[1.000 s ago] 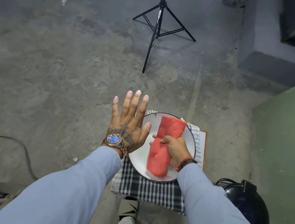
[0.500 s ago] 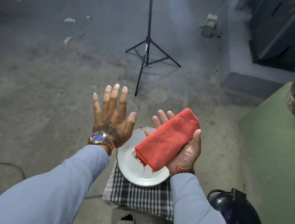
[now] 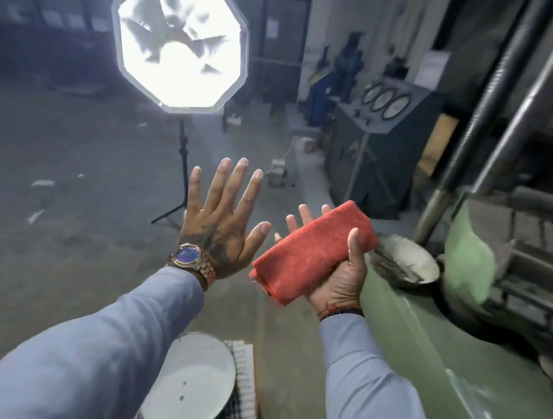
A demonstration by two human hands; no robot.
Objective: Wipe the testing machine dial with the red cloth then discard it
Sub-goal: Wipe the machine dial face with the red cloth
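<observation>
The folded red cloth (image 3: pixel 311 251) lies across the upturned palm of the right hand (image 3: pixel 337 271), held up in the air; the thumb presses over its right edge and the fingers (image 3: pixel 305 214) stretch out behind its far side, so the grip is a loose clasp on the cloth rather than a fist. Just left of the cloth, apart from it, the left hand (image 3: pixel 221 223) is raised with its back to the camera, all fingers spread and nothing in it, so its grip is open; a wristwatch (image 3: pixel 189 255) with a blue face sits on that wrist, and both arms wear light blue sleeves (image 3: pixel 86 353). Just right of the cloth, a dusty round dish-like part (image 3: pixel 406 263) sits on the green machine body (image 3: pixel 424 350), with dark metal columns (image 3: pixel 507 108) rising behind it. Far beyond the cloth, a dark cabinet carries three round dials (image 3: pixel 385 101) on its sloped top; their faces are too small to read. Up and to the left of the cloth, a bright octagonal studio light (image 3: pixel 179 38) stands on a thin stand on the concrete floor (image 3: pixel 49 166). Well below the cloth, near the bottom edge, a white plate (image 3: pixel 193 386) rests on a black-and-white checked fabric (image 3: pixel 242 408).
</observation>
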